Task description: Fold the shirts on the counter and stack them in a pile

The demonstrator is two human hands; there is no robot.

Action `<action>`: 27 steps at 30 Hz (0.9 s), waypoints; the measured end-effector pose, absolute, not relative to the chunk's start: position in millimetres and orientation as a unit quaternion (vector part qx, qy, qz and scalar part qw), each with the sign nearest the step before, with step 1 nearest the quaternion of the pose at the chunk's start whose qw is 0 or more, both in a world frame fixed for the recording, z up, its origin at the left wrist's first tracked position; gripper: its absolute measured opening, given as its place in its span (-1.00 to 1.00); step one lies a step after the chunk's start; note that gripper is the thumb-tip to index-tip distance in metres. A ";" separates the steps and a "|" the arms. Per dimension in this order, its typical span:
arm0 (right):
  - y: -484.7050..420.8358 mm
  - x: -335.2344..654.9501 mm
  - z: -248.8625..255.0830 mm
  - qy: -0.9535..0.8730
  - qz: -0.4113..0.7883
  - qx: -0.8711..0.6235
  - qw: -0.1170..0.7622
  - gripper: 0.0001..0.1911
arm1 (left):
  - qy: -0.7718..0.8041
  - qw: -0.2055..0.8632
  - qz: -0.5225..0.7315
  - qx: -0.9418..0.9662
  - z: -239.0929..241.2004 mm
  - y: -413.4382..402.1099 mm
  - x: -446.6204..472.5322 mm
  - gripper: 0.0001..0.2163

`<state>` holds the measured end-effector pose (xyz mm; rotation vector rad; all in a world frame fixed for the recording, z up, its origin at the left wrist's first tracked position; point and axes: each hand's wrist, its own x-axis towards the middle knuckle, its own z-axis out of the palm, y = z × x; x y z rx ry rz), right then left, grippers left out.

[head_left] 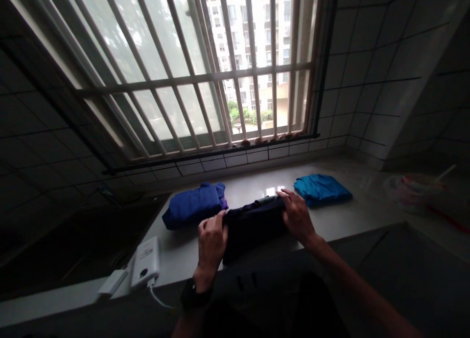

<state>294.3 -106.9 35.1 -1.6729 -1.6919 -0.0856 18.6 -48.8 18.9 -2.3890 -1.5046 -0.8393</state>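
From my remote feed, the dark garment (253,230) lies mid-way along the counter (176,259), the left hand (212,245) pinching its left end and the right hand (298,218) curled over its right end, both closed narrow on the cloth. The blue bundle (193,206) at its 10 o'clock and the teal bundle (321,190) at its 2 o'clock lie neatly folded, so two look done and the dark one is in hand. A white power bank (145,263) sits at its 8 o'clock.
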 end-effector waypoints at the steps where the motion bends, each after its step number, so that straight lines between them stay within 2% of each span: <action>1: -99.8 285.2 29.7 -0.651 -0.045 -0.662 0.370 -0.36 | -0.525 0.115 -0.289 -0.792 13.1 -38.1 26.6 -0.59; 3: -93.9 266.7 7.8 -0.671 -0.012 -0.666 0.324 -0.42 | -0.515 0.107 -0.262 -0.809 -11.3 -23.0 36.4 -0.54; 6: -95.0 246.9 -33.4 -0.706 0.077 -0.673 0.206 -0.51 | -0.474 0.051 -0.182 -0.860 -60.2 -15.4 37.0 -0.58; 9: -93.7 241.7 -54.3 -0.697 0.108 -0.691 0.159 -0.50 | -0.473 0.045 -0.170 -0.863 -90.7 -17.7 31.6 -0.57; 16: -82.8 256.3 -45.9 -0.708 0.144 -0.674 0.154 -0.51 | -0.498 0.044 -0.167 -0.850 -86.1 -31.5 35.2 -0.56; 27: -115.7 263.5 -79.4 -0.728 0.105 -0.645 0.207 -0.54 | -0.492 0.065 -0.182 -0.849 -107.2 -75.9 24.8 -0.51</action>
